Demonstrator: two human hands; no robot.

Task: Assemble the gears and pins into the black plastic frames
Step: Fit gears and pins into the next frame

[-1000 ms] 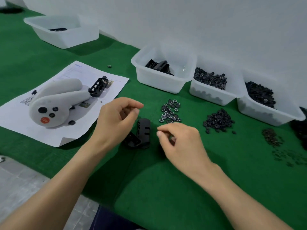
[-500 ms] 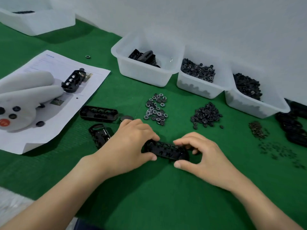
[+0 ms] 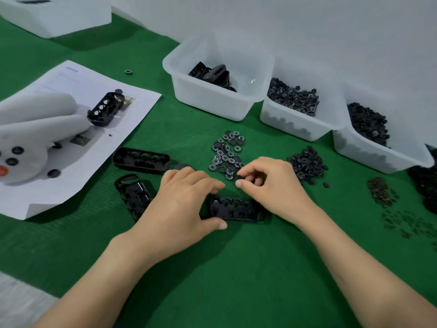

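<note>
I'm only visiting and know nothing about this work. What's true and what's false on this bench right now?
1. The left hand grips the black frame on the green mat. True.
2. The white-toothed gears sit inside a bin. False: they lie loose on the mat.
3. A second frame lies on the paper sheet. True.
4. The bin behind those gears is empty. False: it holds black frame parts.
</note>
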